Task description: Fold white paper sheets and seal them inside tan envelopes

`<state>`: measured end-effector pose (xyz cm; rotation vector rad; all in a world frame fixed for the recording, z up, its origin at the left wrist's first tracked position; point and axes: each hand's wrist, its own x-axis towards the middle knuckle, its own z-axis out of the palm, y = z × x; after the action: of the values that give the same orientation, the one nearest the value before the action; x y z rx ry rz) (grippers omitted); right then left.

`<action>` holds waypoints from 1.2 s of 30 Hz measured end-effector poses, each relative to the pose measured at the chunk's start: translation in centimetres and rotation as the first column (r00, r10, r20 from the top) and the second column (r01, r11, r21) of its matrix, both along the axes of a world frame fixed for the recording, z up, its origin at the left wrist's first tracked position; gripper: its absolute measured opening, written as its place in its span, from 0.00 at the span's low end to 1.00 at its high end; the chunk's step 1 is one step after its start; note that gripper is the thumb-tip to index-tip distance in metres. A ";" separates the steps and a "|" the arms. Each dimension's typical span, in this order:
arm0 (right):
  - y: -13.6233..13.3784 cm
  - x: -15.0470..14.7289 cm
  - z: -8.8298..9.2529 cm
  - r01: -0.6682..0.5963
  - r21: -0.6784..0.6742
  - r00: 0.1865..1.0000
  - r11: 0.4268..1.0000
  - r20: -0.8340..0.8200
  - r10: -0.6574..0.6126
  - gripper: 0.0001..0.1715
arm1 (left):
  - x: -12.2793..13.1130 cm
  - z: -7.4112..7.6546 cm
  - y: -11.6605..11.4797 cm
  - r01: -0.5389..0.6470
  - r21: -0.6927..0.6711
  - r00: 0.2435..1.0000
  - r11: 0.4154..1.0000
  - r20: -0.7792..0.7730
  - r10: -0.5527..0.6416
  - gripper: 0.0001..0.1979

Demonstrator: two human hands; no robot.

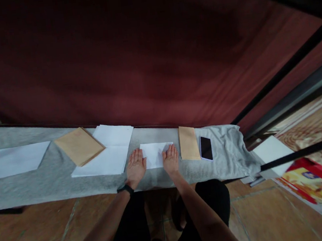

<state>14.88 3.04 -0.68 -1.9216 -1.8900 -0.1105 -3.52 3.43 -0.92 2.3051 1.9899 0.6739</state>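
Left hand (135, 166) and right hand (171, 160) are resting flat, fingers extended, on the small white paper (154, 157), lower center; looks partway done, bigger sheets (111, 154) left of it sitting untouched.

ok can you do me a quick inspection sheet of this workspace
surface: wrinkled grey cloth
job's things: small white paper lying flat between the hands
clutter: brown paper and phone to the right; brown stack overlapping white sheets to the left; another white sheet farther left
hands: left hand palm down at the paper's left edge, dark wristband on that wrist; right hand palm down over its right part
cables: nothing seen for certain
surroundings: dark red backdrop, tiled floor, red-and-yellow box
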 end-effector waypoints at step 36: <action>-10.2 3.2 -0.2 0.009 -0.113 1.000 0.994 0.021 -0.007 0.33 | 8.0 0.9 -6.9 0.365 -0.060 0.929 0.929 -0.045 -0.368 0.30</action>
<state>18.08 -7.18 -0.89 -2.0088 -1.9400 -0.0261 4.49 -3.45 -0.06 2.5854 1.5026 0.5275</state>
